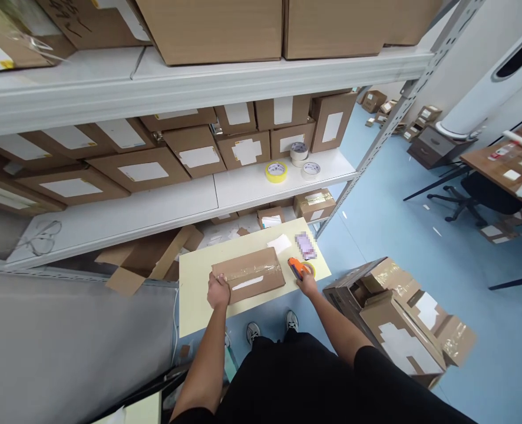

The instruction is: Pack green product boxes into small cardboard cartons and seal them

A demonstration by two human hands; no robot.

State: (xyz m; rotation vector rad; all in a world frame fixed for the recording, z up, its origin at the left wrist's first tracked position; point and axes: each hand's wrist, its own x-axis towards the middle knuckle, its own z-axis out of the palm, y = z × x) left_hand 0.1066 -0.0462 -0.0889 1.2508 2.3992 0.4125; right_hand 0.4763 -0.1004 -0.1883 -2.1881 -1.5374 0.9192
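Observation:
A flat cardboard box (252,290) lies on the pale yellow tabletop (199,318), with shiny tape along its top and a white paper strip on it. My left hand (218,291) grips the left end of the box. To the right of the box, my right hand (307,284) is closed around an orange tape dispenser (297,268) with a yellow ring showing beside it. The dispenser is apart from the box. White paper (279,243) and a blurred purple item (306,245) lie at the table's far right.
A metal shelf (172,206) behind the table bears labelled cartons (141,171), yellow tape (276,171) and white tape rolls (310,170). An open carton (150,259) sits at the left below it. Large cartons (402,330) stand on the floor at right. A wheeled chair (486,194) is farther off.

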